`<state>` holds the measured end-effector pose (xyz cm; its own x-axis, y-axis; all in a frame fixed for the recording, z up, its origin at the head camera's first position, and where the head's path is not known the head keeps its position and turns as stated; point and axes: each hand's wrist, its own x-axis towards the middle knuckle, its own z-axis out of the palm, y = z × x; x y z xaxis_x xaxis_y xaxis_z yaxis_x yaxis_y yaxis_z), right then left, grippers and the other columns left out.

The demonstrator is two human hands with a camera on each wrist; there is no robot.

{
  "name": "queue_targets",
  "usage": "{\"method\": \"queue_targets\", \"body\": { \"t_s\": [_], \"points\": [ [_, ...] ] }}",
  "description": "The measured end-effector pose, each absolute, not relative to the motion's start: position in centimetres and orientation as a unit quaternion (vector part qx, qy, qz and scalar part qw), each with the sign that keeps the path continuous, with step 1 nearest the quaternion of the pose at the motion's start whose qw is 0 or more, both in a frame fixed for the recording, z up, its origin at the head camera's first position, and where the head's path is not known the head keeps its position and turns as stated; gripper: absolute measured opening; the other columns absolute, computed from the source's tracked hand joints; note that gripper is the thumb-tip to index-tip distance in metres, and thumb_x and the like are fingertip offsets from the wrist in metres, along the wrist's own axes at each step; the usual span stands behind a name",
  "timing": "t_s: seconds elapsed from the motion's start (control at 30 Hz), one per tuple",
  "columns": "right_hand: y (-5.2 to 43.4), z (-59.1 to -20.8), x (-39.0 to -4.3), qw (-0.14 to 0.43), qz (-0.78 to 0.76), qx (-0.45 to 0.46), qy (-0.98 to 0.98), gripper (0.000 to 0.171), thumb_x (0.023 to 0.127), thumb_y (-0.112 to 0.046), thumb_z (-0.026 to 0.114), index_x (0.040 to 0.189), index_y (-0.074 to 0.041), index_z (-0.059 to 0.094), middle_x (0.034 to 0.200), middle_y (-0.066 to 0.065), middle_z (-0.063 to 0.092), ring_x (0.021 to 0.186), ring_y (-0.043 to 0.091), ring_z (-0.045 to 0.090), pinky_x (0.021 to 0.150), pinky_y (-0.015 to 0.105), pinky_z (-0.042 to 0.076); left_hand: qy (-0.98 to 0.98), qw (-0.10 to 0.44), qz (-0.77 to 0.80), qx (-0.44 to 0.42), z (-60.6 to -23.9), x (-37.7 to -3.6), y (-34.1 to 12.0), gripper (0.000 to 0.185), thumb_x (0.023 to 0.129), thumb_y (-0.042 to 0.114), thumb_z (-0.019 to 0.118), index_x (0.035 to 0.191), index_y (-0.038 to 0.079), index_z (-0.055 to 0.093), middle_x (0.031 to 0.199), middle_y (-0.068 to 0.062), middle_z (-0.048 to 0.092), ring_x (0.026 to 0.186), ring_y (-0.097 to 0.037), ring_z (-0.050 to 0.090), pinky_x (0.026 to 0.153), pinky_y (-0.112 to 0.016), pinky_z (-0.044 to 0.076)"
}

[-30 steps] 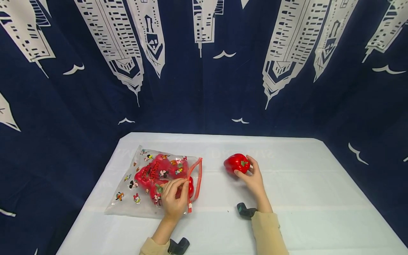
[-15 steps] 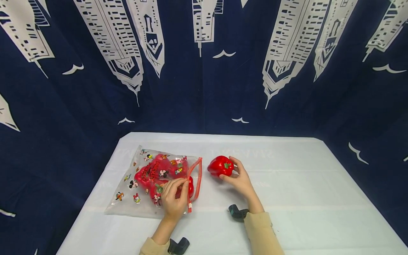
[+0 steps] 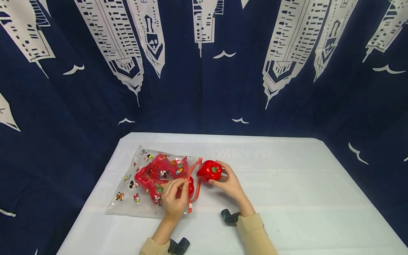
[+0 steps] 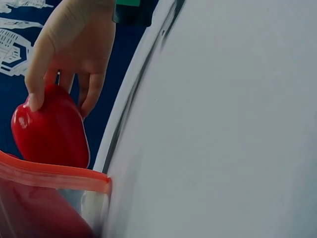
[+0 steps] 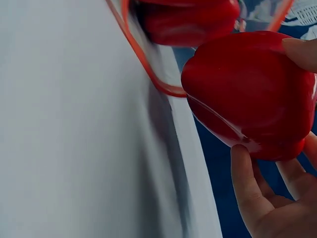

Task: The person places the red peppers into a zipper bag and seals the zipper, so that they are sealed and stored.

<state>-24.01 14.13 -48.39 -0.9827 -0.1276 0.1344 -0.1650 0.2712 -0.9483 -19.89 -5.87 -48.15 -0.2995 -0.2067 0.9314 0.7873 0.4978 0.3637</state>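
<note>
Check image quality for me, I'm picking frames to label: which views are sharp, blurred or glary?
Head view: sharp, evenly lit, backdrop bowed by the wide lens. Left wrist view: soft white table, glare spot on the red bell pepper. Right wrist view: tabletop smeared, right hand close and dim.

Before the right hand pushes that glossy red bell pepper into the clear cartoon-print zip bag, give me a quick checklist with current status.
1. Right hand grips the glossy red bell pepper: ok, thumb and fingers curl round it.
2. Pepper lined up with the red-rimmed mouth of the clear cartoon-print zip bag: ok, right beside the rim.
3. Mouth held open by the left hand: ok, fingers pinch the upper rim, gap visible.
4. Room inside: cannot tell; several red peppers already fill it, one sits at the mouth.
5. Bag lies flat on the white table: ok.
</note>
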Motion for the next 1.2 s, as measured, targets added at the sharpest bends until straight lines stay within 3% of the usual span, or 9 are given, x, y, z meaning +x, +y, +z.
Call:
{"method": "queue_targets", "body": {
  "t_s": [0.23, 0.47, 0.77, 0.93, 1.1, 1.2],
  "points": [
    [12.5, -49.2, -23.7, 0.018, 0.6, 0.098, -0.793, 0.079, 0.073, -0.018, 0.08, 0.142, -0.016, 0.039, 0.139, 0.008, 0.043, 0.117, 0.034, 0.05, 0.087, 0.045, 0.049, -0.667, 0.55, -0.452, -0.219, -46.1, -18.7, -5.6, 0.024, 0.059, -0.019, 0.071, 0.08, -0.007, 0.066, 0.076, -0.017, 0.066, 0.063, -0.027, 0.057, 0.062, -0.031, 0.042],
    [11.6, -49.7, -23.5, 0.02, 0.629, 0.113, -0.769, 0.078, 0.076, -0.017, 0.078, 0.142, -0.006, 0.036, 0.139, 0.016, 0.043, 0.116, 0.039, 0.052, 0.086, 0.044, 0.049, -0.67, 0.547, -0.452, -0.219, -45.3, -18.2, -5.4, 0.025, 0.057, -0.02, 0.07, 0.079, -0.009, 0.065, 0.075, -0.018, 0.065, 0.063, -0.028, 0.058, 0.063, -0.033, 0.043],
    [11.3, -48.6, -23.0, 0.019, 0.671, 0.158, -0.724, 0.069, 0.079, 0.007, 0.068, 0.14, 0.004, 0.036, 0.14, 0.024, 0.038, 0.122, 0.042, 0.045, 0.091, 0.043, 0.045, -0.666, 0.551, -0.451, -0.225, -45.5, -18.4, -5.4, 0.024, 0.057, -0.019, 0.072, 0.077, -0.008, 0.065, 0.073, -0.017, 0.066, 0.061, -0.028, 0.057, 0.061, -0.034, 0.041],
    [10.3, -47.8, -22.3, 0.037, 0.678, 0.121, -0.724, 0.064, 0.08, 0.0, 0.071, 0.135, 0.007, 0.039, 0.133, 0.028, 0.045, 0.113, 0.043, 0.053, 0.086, 0.039, 0.049, -0.671, 0.543, -0.45, -0.228, -45.7, -18.4, -5.4, 0.023, 0.059, -0.018, 0.072, 0.078, -0.008, 0.066, 0.073, -0.016, 0.066, 0.061, -0.027, 0.057, 0.061, -0.032, 0.041],
    [9.6, -47.3, -21.9, 0.06, 0.674, 0.099, -0.73, 0.058, 0.08, -0.002, 0.072, 0.131, 0.006, 0.046, 0.127, 0.025, 0.049, 0.112, 0.042, 0.053, 0.087, 0.039, 0.048, -0.664, 0.551, -0.449, -0.233, -46.2, -18.8, -5.5, 0.016, 0.065, -0.014, 0.073, 0.078, -0.007, 0.065, 0.073, -0.016, 0.066, 0.061, -0.026, 0.057, 0.06, -0.031, 0.041],
    [9.4, -47.2, -21.7, 0.082, 0.654, 0.099, -0.746, 0.058, 0.08, -0.004, 0.073, 0.131, 0.005, 0.049, 0.122, 0.024, 0.048, 0.107, 0.042, 0.053, 0.084, 0.039, 0.051, -0.666, 0.548, -0.448, -0.233, -46.0, -18.6, -5.5, 0.019, 0.063, -0.016, 0.072, 0.078, -0.007, 0.065, 0.073, -0.016, 0.066, 0.061, -0.026, 0.057, 0.061, -0.031, 0.041]
  ]
}}
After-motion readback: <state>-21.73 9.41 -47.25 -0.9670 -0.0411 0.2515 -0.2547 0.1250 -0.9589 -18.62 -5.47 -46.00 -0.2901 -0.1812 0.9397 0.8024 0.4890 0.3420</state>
